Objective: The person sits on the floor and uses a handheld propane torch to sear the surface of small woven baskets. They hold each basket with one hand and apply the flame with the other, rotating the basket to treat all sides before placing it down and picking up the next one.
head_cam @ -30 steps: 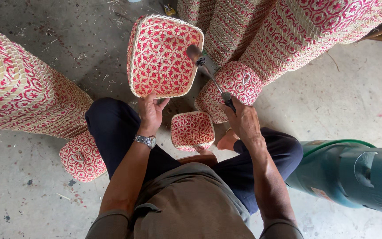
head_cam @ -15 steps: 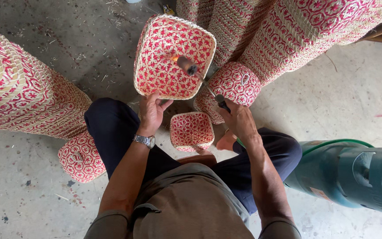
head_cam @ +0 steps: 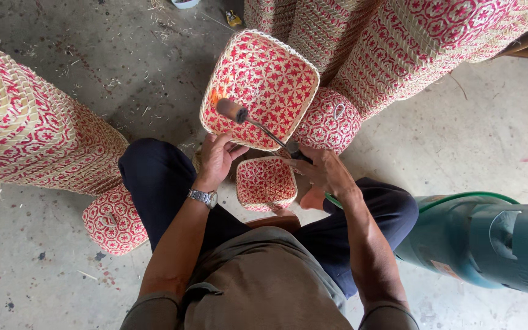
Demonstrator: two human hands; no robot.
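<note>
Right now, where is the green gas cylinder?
In the head view, the green gas cylinder lies on the concrete floor at lower right, beside the person's right knee.

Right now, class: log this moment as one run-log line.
left hand: holds woven tray tilted | right hand: grips torch, nozzle at tray | small basket: between knees

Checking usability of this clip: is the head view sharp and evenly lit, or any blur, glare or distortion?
Head view: soft, even light, no glare; the woven tray and both hands are sharp; wide-angle lens bends the basket stacks at the edges.
</note>
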